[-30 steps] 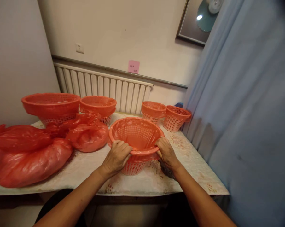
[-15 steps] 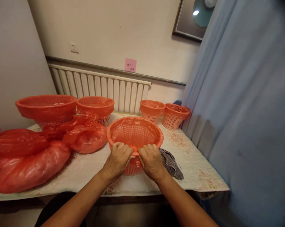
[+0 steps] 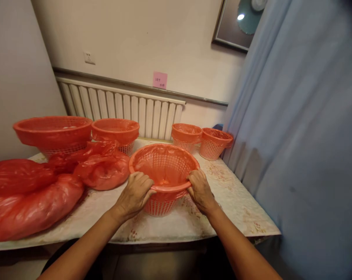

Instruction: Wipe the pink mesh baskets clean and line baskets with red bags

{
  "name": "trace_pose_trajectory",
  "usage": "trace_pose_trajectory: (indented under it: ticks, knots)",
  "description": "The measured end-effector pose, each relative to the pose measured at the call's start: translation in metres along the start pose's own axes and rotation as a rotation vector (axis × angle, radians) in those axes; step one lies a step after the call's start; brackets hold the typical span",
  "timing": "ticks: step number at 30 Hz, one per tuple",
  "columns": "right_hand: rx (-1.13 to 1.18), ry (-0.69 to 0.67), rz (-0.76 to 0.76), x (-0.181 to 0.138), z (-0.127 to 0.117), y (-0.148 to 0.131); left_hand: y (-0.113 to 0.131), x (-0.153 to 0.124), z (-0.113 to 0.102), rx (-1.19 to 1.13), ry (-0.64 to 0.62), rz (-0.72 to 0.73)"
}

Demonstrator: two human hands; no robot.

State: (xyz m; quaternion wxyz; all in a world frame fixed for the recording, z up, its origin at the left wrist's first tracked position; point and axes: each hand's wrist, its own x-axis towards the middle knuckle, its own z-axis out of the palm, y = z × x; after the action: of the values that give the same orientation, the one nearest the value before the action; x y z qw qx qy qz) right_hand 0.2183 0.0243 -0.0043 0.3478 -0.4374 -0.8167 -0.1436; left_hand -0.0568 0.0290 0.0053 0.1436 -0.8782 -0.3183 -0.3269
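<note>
A red plastic basket (image 3: 161, 206) with lattice sides stands upright near the table's front edge. A thin red plastic bag (image 3: 164, 165) lines it and is folded outward over its rim. My left hand (image 3: 136, 192) is closed over the near left part of the rim, fingers on top and thumb below. On the right part of the rim, my right hand (image 3: 199, 190) is closed the same way. Both hands pinch bag and rim together, some distance apart. The bag's fold hangs a short way down the basket's outside.
To the left lie filled red plastic bags (image 3: 32, 206). Behind stand a large lined basket (image 3: 51, 134), a medium one (image 3: 114, 134) and two smaller ones (image 3: 187, 136). A blue curtain (image 3: 295, 136) borders the floral-covered table (image 3: 237, 206) on the right. A radiator (image 3: 120, 103) is behind.
My hands have moved apart along the basket's rim, from close together at the near middle to its left and right sides. The grey cloth beside the basket is now out of sight near my right hand.
</note>
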Motion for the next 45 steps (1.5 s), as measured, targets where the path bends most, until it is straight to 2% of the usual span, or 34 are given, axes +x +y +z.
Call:
trace_pose_trajectory:
  ticks: [6, 9, 11, 14, 18, 21, 24, 28, 32, 35, 38, 42, 43, 45]
  knots:
    - [-0.174, 0.002, 0.068, 0.002, 0.01, -0.062, 0.028, 0.003, 0.003, 0.025, 0.014, -0.009]
    - [-0.2, -0.008, 0.043, 0.005, 0.012, -0.073, 0.032, 0.004, 0.01, 0.07, 0.041, -0.016]
    - [-0.188, -0.037, -0.004, 0.005, 0.01, -0.065, 0.029, 0.004, 0.012, 0.091, 0.038, -0.011]
    - [-0.121, -0.063, -0.056, 0.003, 0.004, -0.036, 0.022, 0.003, 0.011, 0.101, 0.016, -0.002]
    - [0.017, -0.011, -0.092, -0.002, -0.002, 0.013, 0.019, 0.005, 0.012, 0.088, 0.029, 0.012]
    - [0.046, 0.004, -0.088, -0.004, -0.01, 0.027, 0.017, 0.004, 0.013, 0.082, 0.033, 0.018]
    - [-0.014, -0.002, 0.015, -0.007, -0.022, 0.013, 0.013, 0.001, 0.011, 0.061, 0.029, 0.009]
    - [-0.016, 0.068, 0.154, -0.012, -0.028, -0.026, 0.01, -0.003, 0.007, 0.018, 0.004, -0.005]
    - [0.069, -0.026, 0.173, -0.013, -0.015, -0.052, 0.014, -0.003, 0.005, -0.029, 0.028, -0.003]
    - [0.104, -0.041, 0.234, -0.008, -0.002, -0.055, 0.017, -0.013, 0.005, -0.032, 0.147, -0.01]
    - [0.122, 0.001, 0.275, -0.003, 0.005, -0.049, 0.013, -0.034, 0.012, -0.014, 0.324, -0.164]
    - [0.142, 0.063, 0.267, 0.003, 0.003, -0.034, -0.007, -0.074, 0.044, 0.021, 0.411, -0.638]
    - [0.148, 0.086, 0.266, 0.004, 0.001, -0.029, -0.014, -0.084, 0.056, 0.026, 0.373, -0.719]
    - [0.154, 0.143, 0.27, 0.007, -0.007, -0.017, -0.027, -0.101, 0.086, 0.074, 0.215, -0.775]
